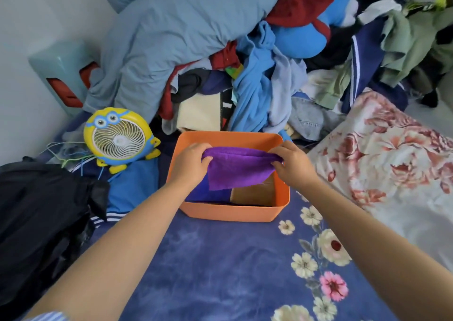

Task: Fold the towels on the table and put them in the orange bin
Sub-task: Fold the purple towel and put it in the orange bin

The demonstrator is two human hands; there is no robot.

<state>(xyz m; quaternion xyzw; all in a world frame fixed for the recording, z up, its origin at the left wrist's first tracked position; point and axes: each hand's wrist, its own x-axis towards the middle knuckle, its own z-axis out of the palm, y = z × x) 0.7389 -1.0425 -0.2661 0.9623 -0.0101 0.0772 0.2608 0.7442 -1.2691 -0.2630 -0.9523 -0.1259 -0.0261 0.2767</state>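
A folded purple towel [237, 167] hangs over the open orange bin [230, 214]. My left hand [192, 164] pinches its left top corner and my right hand [293, 165] pinches its right top corner, both above the bin. Inside the bin a folded blue towel [208, 193] lies at the left, with bare brown floor at the right. The towel's lower edge dips into the bin.
A yellow cartoon desk fan [117, 138] stands left of the bin. A big heap of clothes [257, 80] and a blue-grey pillow [171, 38] rise behind it. Black clothing [41, 213] lies at the left, a rose-print pillow [392, 154] at the right, a blue floral sheet [220, 266] in front.
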